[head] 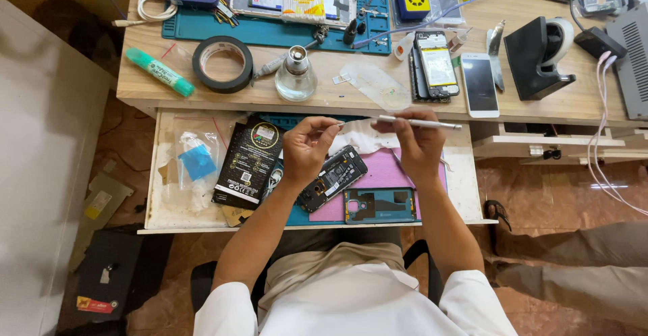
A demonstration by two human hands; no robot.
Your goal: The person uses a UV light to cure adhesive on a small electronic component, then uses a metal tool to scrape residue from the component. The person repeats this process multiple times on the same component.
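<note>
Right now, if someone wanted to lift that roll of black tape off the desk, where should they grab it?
The black tape roll lies flat with its hole facing up. Probably best from straight above: thumb inside the hole, fingers on the outer rim, at its near edge, away from the glass bottle beside it.

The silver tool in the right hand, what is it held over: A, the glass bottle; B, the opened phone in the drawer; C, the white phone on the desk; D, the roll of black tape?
B: the right hand holds the slim silver tool level above the drawer, just over the opened phone, with the left hand pinching near its tip.
</note>
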